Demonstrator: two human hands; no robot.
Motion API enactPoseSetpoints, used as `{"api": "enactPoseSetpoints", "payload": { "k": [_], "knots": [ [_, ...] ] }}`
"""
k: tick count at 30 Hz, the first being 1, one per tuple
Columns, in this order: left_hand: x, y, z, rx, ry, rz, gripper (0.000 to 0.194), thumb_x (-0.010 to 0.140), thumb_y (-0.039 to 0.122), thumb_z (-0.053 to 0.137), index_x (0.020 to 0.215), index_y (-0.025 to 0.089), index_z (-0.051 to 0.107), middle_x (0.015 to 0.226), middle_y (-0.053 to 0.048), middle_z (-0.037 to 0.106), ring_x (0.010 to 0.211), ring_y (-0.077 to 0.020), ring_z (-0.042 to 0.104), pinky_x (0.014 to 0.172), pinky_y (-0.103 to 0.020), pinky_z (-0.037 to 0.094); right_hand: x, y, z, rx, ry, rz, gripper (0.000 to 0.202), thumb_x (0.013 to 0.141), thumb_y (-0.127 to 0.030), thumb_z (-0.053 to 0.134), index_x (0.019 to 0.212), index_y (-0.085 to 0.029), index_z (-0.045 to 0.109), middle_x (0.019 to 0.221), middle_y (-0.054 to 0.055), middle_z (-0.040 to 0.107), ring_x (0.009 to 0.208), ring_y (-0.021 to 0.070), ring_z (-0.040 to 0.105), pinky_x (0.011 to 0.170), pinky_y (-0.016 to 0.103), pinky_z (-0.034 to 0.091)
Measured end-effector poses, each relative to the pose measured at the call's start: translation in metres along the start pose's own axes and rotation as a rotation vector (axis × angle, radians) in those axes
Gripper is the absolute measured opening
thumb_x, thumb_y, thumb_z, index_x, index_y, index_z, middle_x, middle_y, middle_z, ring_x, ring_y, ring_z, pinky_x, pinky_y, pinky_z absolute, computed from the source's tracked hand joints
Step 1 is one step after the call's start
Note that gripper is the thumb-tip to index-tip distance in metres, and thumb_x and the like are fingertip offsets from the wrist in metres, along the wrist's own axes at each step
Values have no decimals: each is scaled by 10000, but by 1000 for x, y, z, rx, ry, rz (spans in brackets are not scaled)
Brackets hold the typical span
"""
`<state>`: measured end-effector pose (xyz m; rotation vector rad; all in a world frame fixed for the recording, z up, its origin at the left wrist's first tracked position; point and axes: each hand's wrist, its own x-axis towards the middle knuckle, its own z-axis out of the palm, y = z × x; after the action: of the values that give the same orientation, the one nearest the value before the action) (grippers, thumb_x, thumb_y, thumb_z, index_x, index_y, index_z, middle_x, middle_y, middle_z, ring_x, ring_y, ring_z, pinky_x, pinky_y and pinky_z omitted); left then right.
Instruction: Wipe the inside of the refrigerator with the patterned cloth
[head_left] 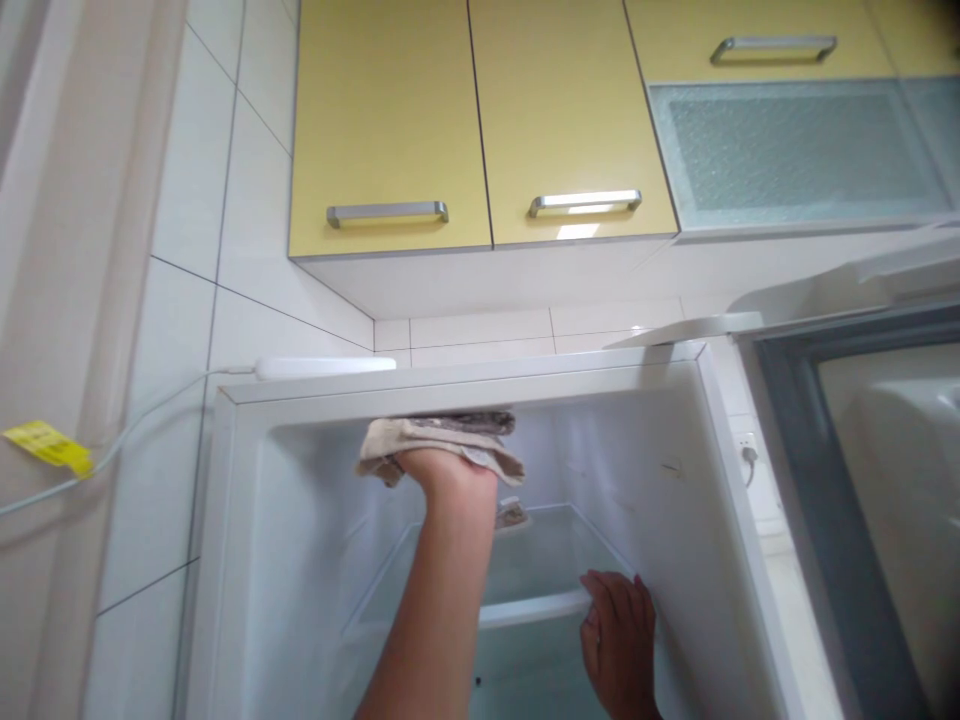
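Note:
My left hand (450,472) reaches up inside the open refrigerator (480,374), palm upward. It presses a folded beige-and-brown cloth (424,437) against the inner ceiling; the fingers are mostly hidden by it. Lower down, a glass shelf (532,610) with a white front edge spans the compartment. My right hand (624,635) is at the right end of that edge, its fingers curled over it. A small patch with the cloth's colours (512,513) shows on the shelf and looks like a reflection.
The refrigerator door (862,480) stands open at the right. A white flat device (322,368) lies on top, its cable (165,400) running left with a yellow tag (49,447). Yellow cabinets (390,120) hang above. A plug sits in a wall socket (747,447).

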<state>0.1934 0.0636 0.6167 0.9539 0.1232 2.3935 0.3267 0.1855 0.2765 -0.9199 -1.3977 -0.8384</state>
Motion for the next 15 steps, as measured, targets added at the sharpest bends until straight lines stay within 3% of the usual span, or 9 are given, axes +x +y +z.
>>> {"api": "enactPoseSetpoints", "payload": {
  "k": [5, 9, 12, 15],
  "knots": [
    [-34, -36, 26, 7, -46, -214, 834, 854, 711, 43, 1051, 289, 735, 1164, -101, 757, 1306, -364, 572, 935, -641, 511, 1, 0, -1, -9, 6, -2, 299, 898, -135, 421, 1150, -176, 576, 1071, 88, 625, 1049, 247, 545, 1103, 545, 333],
    [-50, -83, 45, 120, -210, -434, 800, 796, 768, 184, 1104, 289, 746, 1261, -136, 734, 1329, -411, 544, 953, -682, 474, 2, 2, 0, -40, 30, -15, 287, 900, -138, 410, 1131, -187, 574, 1046, 89, 634, 1030, 252, 553, 1075, 533, 357],
    [-47, -125, 54, 292, -334, -512, 732, 779, 769, 258, 1115, 344, 749, 1294, -103, 727, 1338, -403, 539, 976, -662, 471, 1, 4, 2, -93, 66, -63, 279, 887, -147, 417, 1106, -200, 582, 997, 92, 636, 1013, 264, 552, 1040, 518, 377],
    [-28, -165, 54, 381, -320, -459, 767, 813, 776, 201, 1141, 339, 738, 1304, -82, 717, 1344, -405, 533, 969, -663, 463, -3, 8, 6, -100, 68, -60, 289, 883, -153, 417, 1115, -201, 583, 996, 104, 642, 1021, 275, 554, 1042, 524, 372]
  ]
}}
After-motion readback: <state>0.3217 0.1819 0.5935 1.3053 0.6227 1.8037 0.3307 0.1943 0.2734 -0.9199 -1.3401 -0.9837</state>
